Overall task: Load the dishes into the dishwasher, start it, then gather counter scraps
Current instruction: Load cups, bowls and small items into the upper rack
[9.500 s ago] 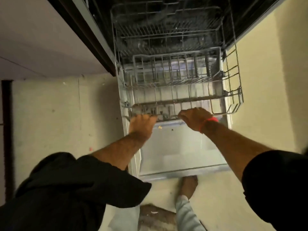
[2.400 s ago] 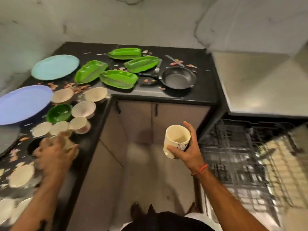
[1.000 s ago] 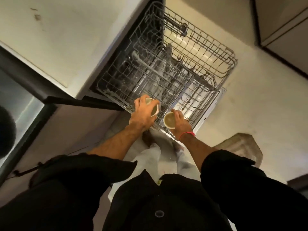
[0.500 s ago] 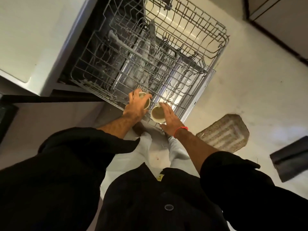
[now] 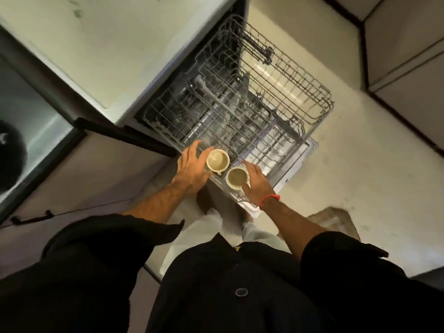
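Our left hand (image 5: 192, 168) rests straight-fingered against one cream ceramic cup (image 5: 217, 160); our right hand (image 5: 255, 180) curls around a second cream cup (image 5: 237, 177). Both cups sit upright, touching, at the near edge of the pulled-out grey wire dishwasher rack (image 5: 242, 104).

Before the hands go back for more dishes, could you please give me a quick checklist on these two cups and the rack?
1. Rack pulled out of the dishwasher: ok.
2. Both cups at the rack's near edge: ok.
3. Cups mouth-down for washing: not ok; left cup and right cup both sit mouth-up.
4. Left hand off its cup: cannot tell; fingers straight, alongside the cup.
5. Right hand released: not ok; its fingers wrap the right cup's rim.
6. Free space in the rack: ok; no other dishes show.
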`<state>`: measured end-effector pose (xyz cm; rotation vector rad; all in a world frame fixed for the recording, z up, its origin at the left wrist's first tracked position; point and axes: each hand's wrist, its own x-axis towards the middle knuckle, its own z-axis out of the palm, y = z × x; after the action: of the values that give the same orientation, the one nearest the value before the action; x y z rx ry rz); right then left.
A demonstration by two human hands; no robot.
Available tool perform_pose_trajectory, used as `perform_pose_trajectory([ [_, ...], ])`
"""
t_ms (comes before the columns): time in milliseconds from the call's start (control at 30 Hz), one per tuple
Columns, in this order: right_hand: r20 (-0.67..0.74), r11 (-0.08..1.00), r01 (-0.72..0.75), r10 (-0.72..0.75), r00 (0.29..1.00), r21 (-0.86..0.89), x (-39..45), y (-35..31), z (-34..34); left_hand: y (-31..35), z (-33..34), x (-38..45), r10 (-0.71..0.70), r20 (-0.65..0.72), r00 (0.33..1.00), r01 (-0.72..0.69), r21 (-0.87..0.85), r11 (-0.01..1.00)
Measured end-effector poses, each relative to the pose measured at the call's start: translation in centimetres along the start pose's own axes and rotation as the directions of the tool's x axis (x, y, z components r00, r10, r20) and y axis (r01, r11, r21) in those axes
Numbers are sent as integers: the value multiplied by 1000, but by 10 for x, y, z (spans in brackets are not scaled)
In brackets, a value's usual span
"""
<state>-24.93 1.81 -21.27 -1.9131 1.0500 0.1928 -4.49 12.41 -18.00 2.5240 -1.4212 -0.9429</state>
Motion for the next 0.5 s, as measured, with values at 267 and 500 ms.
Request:
perform_pose_trajectory([
  [267, 216, 920, 392, -381, 899, -8, 4, -85, -22, -14, -40, -114, -295, -422, 857, 238, -183, 954],
  [500, 309, 742, 666, -651, 693, 70, -22, -177, 21, -33, -18, -249, -636, -631, 444, 448, -459, 767],
])
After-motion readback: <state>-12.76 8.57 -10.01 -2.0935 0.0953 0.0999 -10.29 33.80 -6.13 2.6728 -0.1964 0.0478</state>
